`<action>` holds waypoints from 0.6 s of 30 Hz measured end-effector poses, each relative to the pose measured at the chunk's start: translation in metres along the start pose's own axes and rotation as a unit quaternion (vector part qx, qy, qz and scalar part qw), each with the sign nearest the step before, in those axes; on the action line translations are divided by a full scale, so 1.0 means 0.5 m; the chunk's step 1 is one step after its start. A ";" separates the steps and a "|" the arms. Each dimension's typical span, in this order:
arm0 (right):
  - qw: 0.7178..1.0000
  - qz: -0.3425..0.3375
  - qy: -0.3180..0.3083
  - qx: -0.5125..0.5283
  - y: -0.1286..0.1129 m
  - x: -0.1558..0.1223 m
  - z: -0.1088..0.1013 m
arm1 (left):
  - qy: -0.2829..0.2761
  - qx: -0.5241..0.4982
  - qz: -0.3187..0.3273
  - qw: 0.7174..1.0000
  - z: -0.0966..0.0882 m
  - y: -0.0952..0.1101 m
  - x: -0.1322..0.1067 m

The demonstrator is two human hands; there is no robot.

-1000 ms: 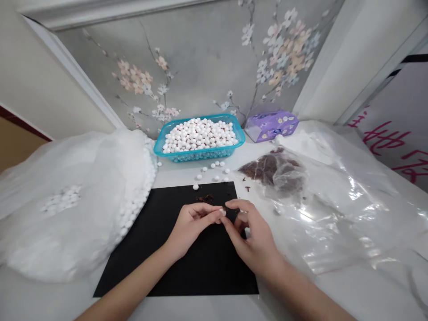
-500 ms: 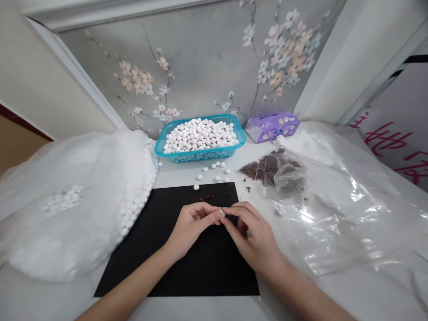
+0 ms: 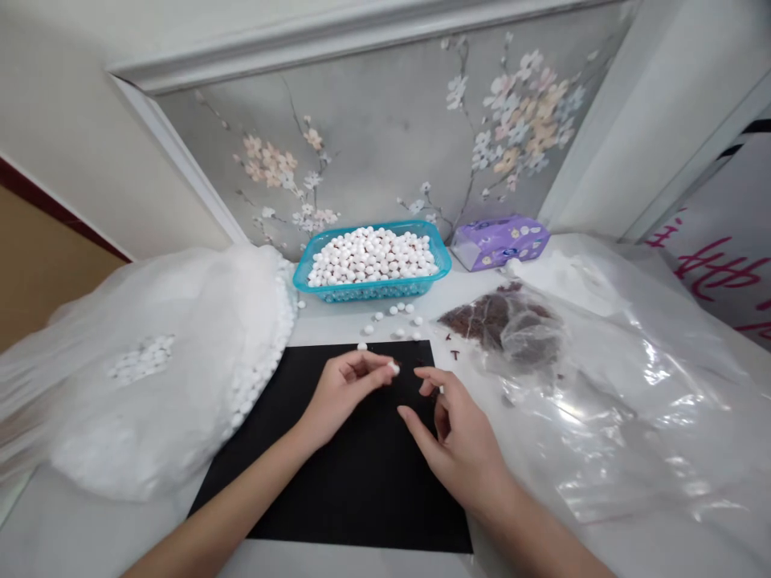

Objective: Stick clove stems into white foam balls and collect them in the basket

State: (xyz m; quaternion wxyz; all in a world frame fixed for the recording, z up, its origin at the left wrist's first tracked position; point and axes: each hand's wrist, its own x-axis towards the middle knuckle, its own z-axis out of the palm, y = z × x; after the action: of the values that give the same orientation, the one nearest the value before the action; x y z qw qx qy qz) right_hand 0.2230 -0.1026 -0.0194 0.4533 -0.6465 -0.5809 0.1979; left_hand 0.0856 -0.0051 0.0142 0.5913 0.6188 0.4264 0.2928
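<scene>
"What did we see in the left hand (image 3: pixel 346 391)?"

"We saw it curled nearly closed, thumb and forefinger pinching a small white bead (image 3: pixel 393 368) at the fingertips."

"And the right hand (image 3: pixel 461 444)?"

"We found it open, its fingers loosely curved and apart. It gripped nothing we could make out, and it sat just right of the bead without touching the left hand."

"What lay under them?"

"A black sheet (image 3: pixel 361 490) lay beneath both hands. Ahead of the left hand, loose white beads (image 3: pixel 391 321) were scattered past the sheet's far edge, and beyond them sat a teal plastic basket (image 3: pixel 372 291) heaped with more."

"Further left?"

"Left of that hand slumped a bulging clear bag of white beads (image 3: pixel 169 377)."

"And by the right hand?"

"Ahead of it lay a small clear bag of dark brown shreds (image 3: pixel 506 325) on a large clear plastic bag (image 3: pixel 638 401), with a purple tissue packet (image 3: pixel 499 242) beyond."
</scene>
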 end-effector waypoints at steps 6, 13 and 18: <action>0.984 -0.079 -0.095 -0.128 -0.004 0.000 0.005 | 0.176 0.165 0.219 0.945 -0.101 0.104 0.148; 0.990 -0.061 -0.092 -0.093 0.005 -0.002 0.005 | 0.221 0.565 0.247 0.755 -0.197 0.172 0.214; 0.994 -0.031 -0.082 -0.066 0.005 -0.001 0.005 | 0.281 0.649 0.159 0.689 -0.240 0.109 0.135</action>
State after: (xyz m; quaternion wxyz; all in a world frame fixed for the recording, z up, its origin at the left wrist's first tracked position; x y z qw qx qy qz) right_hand 0.2223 -0.1021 -0.0227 0.3665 -0.6379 -0.6479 0.1976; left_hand 0.0229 0.1150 0.0737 -0.1611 0.7954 0.5514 0.1933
